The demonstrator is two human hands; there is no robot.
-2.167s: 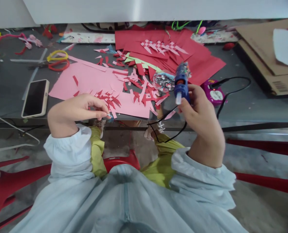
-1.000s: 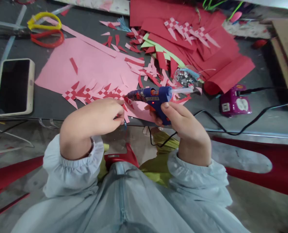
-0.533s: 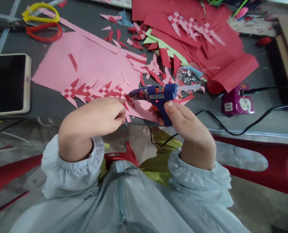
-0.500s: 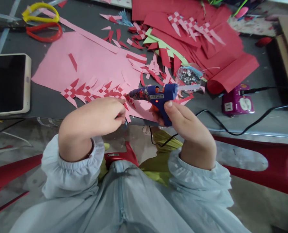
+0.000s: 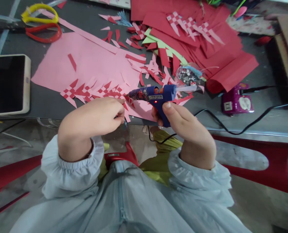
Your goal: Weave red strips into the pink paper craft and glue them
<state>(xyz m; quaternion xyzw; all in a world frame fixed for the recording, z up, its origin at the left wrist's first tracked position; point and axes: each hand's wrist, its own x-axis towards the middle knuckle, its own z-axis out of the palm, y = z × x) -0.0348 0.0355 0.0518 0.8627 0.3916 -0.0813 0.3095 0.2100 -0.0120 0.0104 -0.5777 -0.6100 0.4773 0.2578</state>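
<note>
My right hand is wrapped round the grip of a blue hot glue gun, its small red light lit and a clear glue stick jutting from the back. The nozzle points left and meets red-and-pink paper just beyond my left fingers. My left hand is closed, fingertips curled on a woven paper piece, mostly hidden by the hand. Behind it, several woven red-and-pink checkered paper pieces lie in a row on a pink paper sheet.
Left stand a phone and scissors. Paper scraps and red sheets spread behind. A bag of beads lies behind the glue gun. Right, a purple box has a black cord running along the table edge.
The glue gun and my right hand have shifted very slightly left and down, much of it along with the whole view. My left hand keeps its grip.
</note>
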